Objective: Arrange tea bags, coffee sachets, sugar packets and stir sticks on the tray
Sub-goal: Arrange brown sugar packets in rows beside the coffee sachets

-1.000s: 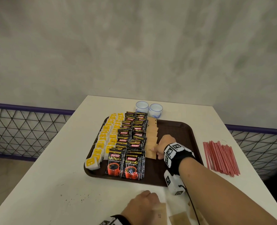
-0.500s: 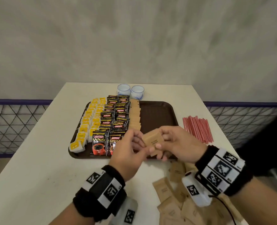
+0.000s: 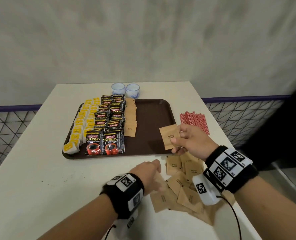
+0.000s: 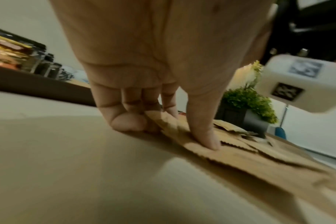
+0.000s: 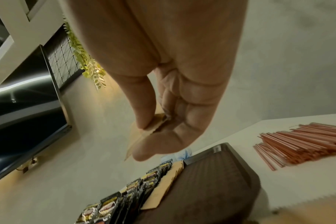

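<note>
The right hand (image 3: 194, 141) pinches one brown sugar packet (image 3: 169, 136) between thumb and fingers (image 5: 159, 145), holding it up over the near right corner of the tray (image 3: 154, 108). The packet's printed face is turned toward the head camera, and it touches nothing but the hand.

The left hand (image 3: 146, 172) is down on the bench (image 3: 39, 179), at the left edge of the loose sugar pile (image 3: 183, 184) that lies in front of the tray. From the left wrist view, the thumb (image 4: 205, 136) presses on top of one packet while the curled fingers (image 4: 128, 122) close on its far edge — a pinch on a packet that lies flat in the pile.

On the tray, rows run from front to back: yellow tea bags (image 3: 82, 125) on the left, black coffee sachets (image 3: 109, 125) in the middle, then a single overlapping row of sugar packets (image 3: 130, 118) just beside the coffee. The right half of the tray is bare brown surface.

Red stir sticks (image 3: 194, 121) lie in a heap on the bench to the right of the tray, apart from it. Two small cups (image 3: 125, 89) stand side by side behind the tray's far edge.
</note>
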Demonstrator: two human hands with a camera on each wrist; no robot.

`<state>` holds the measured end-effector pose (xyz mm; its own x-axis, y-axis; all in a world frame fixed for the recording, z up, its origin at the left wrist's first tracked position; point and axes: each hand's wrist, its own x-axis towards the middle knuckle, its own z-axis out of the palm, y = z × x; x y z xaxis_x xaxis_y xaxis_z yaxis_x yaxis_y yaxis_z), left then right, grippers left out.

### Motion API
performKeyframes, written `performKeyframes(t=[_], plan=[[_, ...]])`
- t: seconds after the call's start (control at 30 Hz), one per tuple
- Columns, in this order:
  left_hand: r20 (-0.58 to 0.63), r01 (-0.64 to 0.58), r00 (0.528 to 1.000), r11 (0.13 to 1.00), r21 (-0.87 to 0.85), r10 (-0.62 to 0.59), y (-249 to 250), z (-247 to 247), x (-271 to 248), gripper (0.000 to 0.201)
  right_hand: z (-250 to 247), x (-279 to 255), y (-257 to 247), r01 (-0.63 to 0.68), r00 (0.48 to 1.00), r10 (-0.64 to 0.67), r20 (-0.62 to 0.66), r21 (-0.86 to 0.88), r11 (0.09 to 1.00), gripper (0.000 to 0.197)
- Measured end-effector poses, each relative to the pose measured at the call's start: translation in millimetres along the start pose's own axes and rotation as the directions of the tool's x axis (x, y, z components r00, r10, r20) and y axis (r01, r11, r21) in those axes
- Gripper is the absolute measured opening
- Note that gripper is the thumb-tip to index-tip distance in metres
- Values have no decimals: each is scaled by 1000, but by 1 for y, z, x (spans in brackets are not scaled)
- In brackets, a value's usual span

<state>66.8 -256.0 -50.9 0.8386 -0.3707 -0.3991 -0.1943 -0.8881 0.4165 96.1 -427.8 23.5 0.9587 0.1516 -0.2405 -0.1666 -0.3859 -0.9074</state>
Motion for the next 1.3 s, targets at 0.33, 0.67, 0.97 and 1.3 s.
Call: performKeyframes(t=[0.33, 0.67, 0.97, 1.3], plan=[[-240, -13, 963, 864, -504, -125, -54, -47, -25, 17, 22, 64, 16, -183, 982, 177, -72, -90, 979, 13], [-355, -87, 897, 681, -727, -263, -98, -60, -59, 19, 95, 152, 4, -300, 953, 285, -98, -209, 931, 35], [-424, -130, 873, 723, -678, -240, -107, -67, -60, 16, 116, 170, -3, -368, 925, 291, -245, -384, 847, 43], [-435, -164, 868, 689, -706, -239, -100, -71, -41, 20, 90, 104, -33, -9, 983, 26, 184, -95, 995, 19]])
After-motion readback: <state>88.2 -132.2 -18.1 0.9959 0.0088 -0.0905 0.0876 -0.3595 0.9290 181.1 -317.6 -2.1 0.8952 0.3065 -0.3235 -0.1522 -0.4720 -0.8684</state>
